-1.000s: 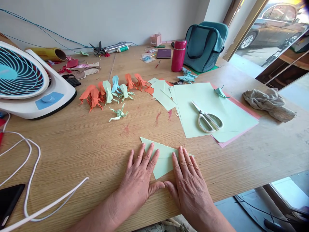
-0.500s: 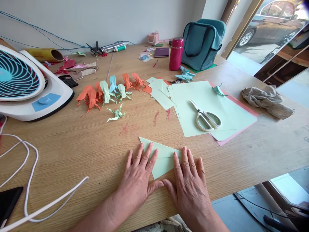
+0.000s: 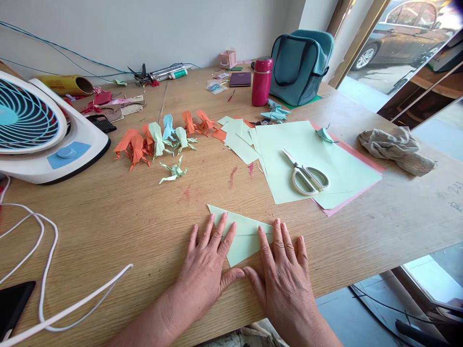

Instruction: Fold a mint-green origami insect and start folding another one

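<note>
Both hands lie flat on a pale green folded paper triangle (image 3: 245, 236) near the table's front edge. My left hand (image 3: 206, 267) presses its left part with fingers spread. My right hand (image 3: 284, 274) covers its right corner, palm down. The thumbs nearly meet below the paper. Neither hand grips anything. Beyond them, white-handled scissors (image 3: 306, 173) rest on a stack of pale green sheets (image 3: 289, 149) over a pink sheet.
Several orange, green and blue folded paper figures (image 3: 159, 140) lie in a row at mid-table. A white fan (image 3: 43, 130) stands left, with a white cable (image 3: 47, 270) in front. A red bottle (image 3: 261, 81), teal bag (image 3: 298, 67) and crumpled cloth (image 3: 396, 149) sit right.
My right hand slid slightly right and down along the paper's right corner. The left hand stayed in place. The view shifted a little.
</note>
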The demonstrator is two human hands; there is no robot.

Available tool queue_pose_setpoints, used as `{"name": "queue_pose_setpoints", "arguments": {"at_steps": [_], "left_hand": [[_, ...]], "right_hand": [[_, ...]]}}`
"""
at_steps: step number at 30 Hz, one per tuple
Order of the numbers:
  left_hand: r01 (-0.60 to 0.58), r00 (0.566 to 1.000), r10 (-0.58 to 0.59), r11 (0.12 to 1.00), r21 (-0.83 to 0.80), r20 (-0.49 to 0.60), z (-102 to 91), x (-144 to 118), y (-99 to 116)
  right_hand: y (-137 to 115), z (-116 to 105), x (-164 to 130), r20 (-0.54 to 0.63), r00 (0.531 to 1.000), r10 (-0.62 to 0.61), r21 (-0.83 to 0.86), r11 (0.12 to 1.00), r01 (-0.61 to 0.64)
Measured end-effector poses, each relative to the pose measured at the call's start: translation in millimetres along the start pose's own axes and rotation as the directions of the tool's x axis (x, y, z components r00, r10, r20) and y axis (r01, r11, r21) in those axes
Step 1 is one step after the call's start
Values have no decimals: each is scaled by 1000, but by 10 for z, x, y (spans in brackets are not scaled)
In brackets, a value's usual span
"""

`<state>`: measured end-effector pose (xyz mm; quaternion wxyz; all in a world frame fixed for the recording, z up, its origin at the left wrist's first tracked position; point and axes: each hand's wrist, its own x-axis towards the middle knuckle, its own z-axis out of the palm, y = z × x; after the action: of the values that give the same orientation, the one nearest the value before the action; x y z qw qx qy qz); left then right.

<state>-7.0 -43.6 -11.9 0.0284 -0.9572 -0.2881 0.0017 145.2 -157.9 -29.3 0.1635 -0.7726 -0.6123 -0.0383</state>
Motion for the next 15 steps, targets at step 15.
{"name": "queue_pose_setpoints", "arguments": {"at_steps": [15], "left_hand": [[-58,998,59,998,-33,13,25,-6,-91]], "right_hand": [[1090,-336,-6,37,960,-276,158,951,267]]}}
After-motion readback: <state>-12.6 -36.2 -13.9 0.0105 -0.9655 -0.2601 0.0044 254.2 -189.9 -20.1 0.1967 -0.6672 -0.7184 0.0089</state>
